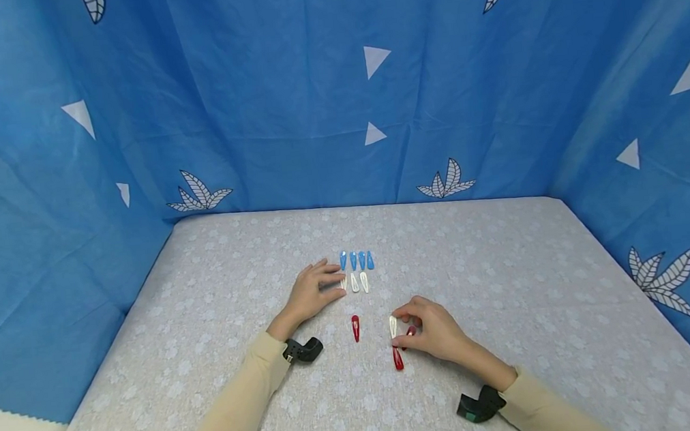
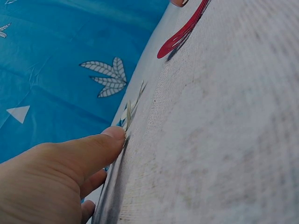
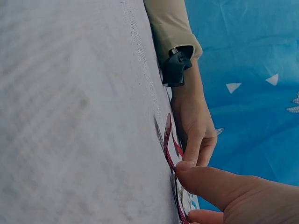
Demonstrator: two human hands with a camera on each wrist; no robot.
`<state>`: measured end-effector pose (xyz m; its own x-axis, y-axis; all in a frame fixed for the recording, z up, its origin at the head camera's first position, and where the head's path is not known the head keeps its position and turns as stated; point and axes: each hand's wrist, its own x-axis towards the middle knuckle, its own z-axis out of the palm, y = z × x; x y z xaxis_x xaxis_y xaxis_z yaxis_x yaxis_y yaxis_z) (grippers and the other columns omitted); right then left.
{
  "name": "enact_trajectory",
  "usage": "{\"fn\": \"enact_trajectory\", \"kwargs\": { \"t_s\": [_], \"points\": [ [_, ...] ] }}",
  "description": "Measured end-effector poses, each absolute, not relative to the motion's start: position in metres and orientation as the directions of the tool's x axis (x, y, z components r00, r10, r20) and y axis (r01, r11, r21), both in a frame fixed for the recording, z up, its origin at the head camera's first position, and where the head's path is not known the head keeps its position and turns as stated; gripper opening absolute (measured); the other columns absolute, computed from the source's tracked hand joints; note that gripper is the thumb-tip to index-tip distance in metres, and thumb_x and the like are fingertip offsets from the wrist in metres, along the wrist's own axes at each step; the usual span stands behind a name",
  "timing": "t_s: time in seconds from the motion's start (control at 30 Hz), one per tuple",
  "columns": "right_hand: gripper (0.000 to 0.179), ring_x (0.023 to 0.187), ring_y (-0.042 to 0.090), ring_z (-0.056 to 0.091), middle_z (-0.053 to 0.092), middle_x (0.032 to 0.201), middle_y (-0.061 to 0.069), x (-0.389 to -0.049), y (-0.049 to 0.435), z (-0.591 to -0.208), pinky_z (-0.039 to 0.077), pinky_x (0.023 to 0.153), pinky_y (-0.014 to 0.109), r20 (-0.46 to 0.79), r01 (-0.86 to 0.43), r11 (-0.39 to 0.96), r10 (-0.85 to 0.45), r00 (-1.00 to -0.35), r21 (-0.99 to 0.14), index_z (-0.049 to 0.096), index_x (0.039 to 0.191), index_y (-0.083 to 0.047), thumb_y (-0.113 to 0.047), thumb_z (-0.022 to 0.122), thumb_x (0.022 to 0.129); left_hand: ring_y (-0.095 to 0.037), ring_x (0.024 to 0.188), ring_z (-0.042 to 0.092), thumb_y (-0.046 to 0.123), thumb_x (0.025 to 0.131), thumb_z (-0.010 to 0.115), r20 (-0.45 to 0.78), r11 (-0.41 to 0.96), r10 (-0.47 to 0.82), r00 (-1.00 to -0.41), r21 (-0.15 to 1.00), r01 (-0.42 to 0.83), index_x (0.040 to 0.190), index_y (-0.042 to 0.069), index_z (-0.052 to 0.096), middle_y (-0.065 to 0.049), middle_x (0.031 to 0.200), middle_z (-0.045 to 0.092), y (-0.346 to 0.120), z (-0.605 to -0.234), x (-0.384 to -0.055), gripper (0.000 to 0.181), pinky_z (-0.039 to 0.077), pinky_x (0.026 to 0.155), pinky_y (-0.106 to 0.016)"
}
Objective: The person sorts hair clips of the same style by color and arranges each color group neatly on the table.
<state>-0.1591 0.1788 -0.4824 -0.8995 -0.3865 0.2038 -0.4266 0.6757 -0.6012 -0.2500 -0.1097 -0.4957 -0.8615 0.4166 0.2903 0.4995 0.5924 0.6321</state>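
My left hand (image 1: 311,292) pinches a white hair clip (image 1: 343,284) end to end between thumb and finger, at the left of two other white hair clips (image 1: 360,282). Just beyond them lies a row of several blue hair clips (image 1: 362,260). Over to the right, my right hand (image 1: 434,331) holds another white hair clip (image 1: 393,327) by its ends between thumb and forefinger. A red hair clip (image 1: 398,359) lies right below it, and a second red one (image 1: 410,333) is partly hidden by the right fingers. A third red clip (image 1: 356,328) lies between the hands.
A pale patterned cloth (image 1: 509,263) covers the table. Blue curtains (image 1: 310,95) with leaf and triangle prints stand along the back and both sides. Each wrist wears a black camera, such as the left wrist camera (image 1: 303,350).
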Motion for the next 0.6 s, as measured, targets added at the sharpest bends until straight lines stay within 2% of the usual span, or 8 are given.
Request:
{"fn": "enact_trajectory", "kwargs": {
  "t_s": [0.3,0.6],
  "points": [
    [0.041,0.071,0.0,0.044,0.058,0.087,-0.007,-0.1597,0.1771,-0.4835,0.041,0.061,0.021,0.218,-0.438,0.683,-0.388,-0.896,-0.584,0.078,0.106,-0.008,-0.027,0.097,0.075,-0.047,0.148,0.046,0.017,0.091,0.082,0.294,0.59,0.416,-0.86,0.633,0.502,0.123,0.0,0.077,-0.02,0.14,0.068,-0.1106,-0.4969,-0.2508,0.037,0.024,0.126,-0.067],
    [0.04,0.072,0.002,0.044,0.064,0.091,-0.004,-0.1603,0.1809,-0.4808,0.04,0.061,0.022,0.231,-0.425,0.631,-0.37,-0.9,-0.649,0.075,0.107,-0.007,-0.021,0.096,0.076,-0.046,0.149,0.044,0.017,0.091,0.082,0.284,0.588,0.418,-0.863,0.639,0.495,0.124,0.0,0.076,-0.02,0.141,0.067,-0.1095,-0.4955,-0.2502,0.038,0.023,0.127,-0.066]
  ]
}}
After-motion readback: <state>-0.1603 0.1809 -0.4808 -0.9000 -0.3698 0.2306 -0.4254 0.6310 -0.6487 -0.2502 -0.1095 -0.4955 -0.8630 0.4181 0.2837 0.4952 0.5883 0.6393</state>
